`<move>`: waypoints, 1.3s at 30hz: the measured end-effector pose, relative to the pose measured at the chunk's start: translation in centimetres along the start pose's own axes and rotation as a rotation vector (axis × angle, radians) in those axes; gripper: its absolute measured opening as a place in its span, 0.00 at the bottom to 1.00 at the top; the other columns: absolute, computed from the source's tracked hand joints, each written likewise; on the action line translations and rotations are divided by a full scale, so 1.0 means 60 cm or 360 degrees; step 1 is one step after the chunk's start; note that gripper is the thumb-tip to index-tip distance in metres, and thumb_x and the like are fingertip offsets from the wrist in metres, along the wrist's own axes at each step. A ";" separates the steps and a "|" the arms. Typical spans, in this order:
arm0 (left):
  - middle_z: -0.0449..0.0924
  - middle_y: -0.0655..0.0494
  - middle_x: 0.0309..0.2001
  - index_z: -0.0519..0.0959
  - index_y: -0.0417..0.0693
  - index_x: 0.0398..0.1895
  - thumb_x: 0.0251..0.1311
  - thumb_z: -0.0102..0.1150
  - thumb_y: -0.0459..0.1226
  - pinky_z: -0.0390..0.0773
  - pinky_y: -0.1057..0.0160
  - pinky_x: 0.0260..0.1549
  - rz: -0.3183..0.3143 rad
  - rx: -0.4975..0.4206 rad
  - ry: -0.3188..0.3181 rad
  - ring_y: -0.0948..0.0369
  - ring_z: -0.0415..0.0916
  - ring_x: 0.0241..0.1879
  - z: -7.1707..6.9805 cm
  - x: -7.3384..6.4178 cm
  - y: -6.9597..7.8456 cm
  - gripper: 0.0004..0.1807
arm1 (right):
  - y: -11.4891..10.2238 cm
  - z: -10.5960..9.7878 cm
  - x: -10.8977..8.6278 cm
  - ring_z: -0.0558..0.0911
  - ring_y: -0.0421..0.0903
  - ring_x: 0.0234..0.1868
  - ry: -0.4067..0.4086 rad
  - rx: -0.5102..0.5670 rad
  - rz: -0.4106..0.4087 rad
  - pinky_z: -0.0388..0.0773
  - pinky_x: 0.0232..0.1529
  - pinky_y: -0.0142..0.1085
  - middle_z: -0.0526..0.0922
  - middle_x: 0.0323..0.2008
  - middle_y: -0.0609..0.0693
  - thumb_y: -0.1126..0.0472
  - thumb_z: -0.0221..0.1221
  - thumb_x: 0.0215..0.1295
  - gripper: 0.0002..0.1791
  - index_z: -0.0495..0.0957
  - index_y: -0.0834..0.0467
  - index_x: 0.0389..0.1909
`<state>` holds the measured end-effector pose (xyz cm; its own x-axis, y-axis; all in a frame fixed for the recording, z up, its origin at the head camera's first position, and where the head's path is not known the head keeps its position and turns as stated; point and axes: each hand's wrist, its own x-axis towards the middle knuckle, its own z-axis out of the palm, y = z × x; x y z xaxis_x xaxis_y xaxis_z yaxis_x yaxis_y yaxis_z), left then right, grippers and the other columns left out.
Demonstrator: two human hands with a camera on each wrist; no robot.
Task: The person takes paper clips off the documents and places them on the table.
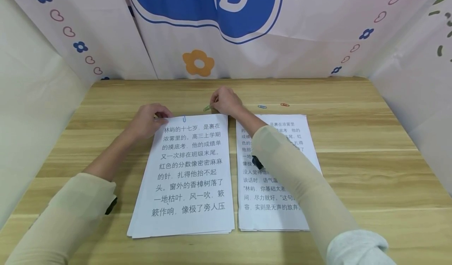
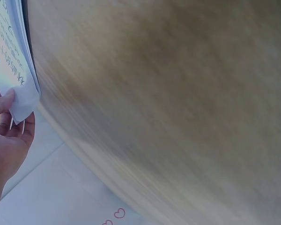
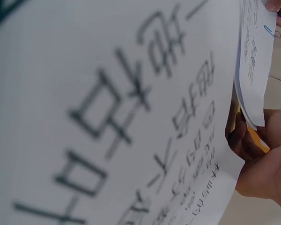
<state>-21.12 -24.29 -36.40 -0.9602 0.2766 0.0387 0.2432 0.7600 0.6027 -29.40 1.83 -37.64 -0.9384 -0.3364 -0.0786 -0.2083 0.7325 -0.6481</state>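
A left stack of printed sheets (image 1: 188, 170) lies on the table, a light-blue paper clip (image 1: 184, 119) on its top edge. My left hand (image 1: 148, 120) pinches this stack's top left corner; in the left wrist view the thumb (image 2: 8, 97) lies on the print side, the fingers behind. Beyond the top right corner, my right hand (image 1: 227, 101) has its fingers curled, the fingertips at one end of a green paper clip (image 1: 206, 108). The clip's other end sticks out to the left. In the right wrist view no clip shows by the right hand (image 3: 267, 161).
A second stack of printed sheets (image 1: 273, 218) lies to the right, partly under my right forearm. A blue paper clip (image 1: 262, 106) and a red paper clip (image 1: 285, 105) lie behind it on the wooden table (image 1: 353, 170). A printed cloth (image 1: 300, 57) hangs behind the table.
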 end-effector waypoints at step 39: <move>0.82 0.35 0.45 0.83 0.29 0.47 0.68 0.53 0.19 0.77 0.47 0.47 -0.0002 0.0027 -0.0023 0.43 0.77 0.47 -0.006 0.000 0.003 0.11 | 0.025 -0.008 0.015 0.81 0.45 0.42 -0.0134 -0.0082 -0.0305 0.80 0.47 0.36 0.85 0.38 0.50 0.65 0.63 0.73 0.05 0.87 0.58 0.39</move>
<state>-21.14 -24.34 -36.00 -0.9584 0.2841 0.0265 0.2446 0.7703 0.5889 -30.67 2.91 -38.32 -0.8543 -0.5193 -0.0220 -0.3967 0.6789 -0.6178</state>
